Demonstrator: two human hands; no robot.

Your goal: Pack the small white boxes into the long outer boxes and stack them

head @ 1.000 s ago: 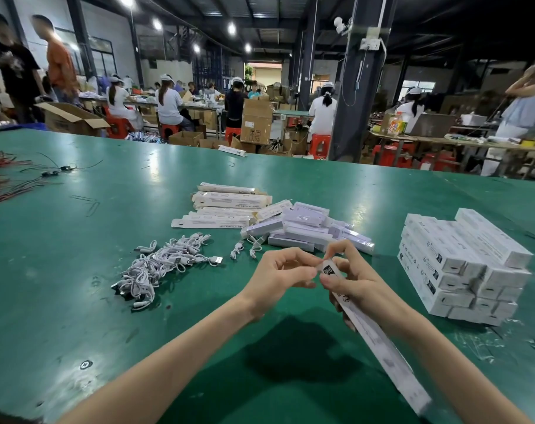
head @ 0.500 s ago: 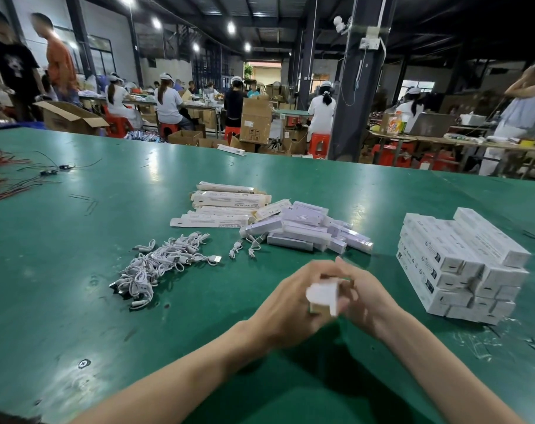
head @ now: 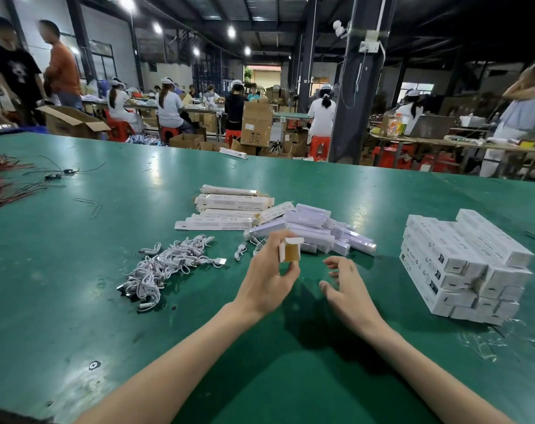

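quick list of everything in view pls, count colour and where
table: one, green, fills the foreground
cable pile: one, white, left of centre
flat outer boxes: several, white, middle of the table
small boxes: one loose heap, white, beside the flat ones
packed stack: one, white, right side
wires: one bundle, red and black, far left
cartons: several, brown, background
open box: one, white with brown inside, held up mid-table
left hand: grips the open box
right hand: relaxed, holds nothing
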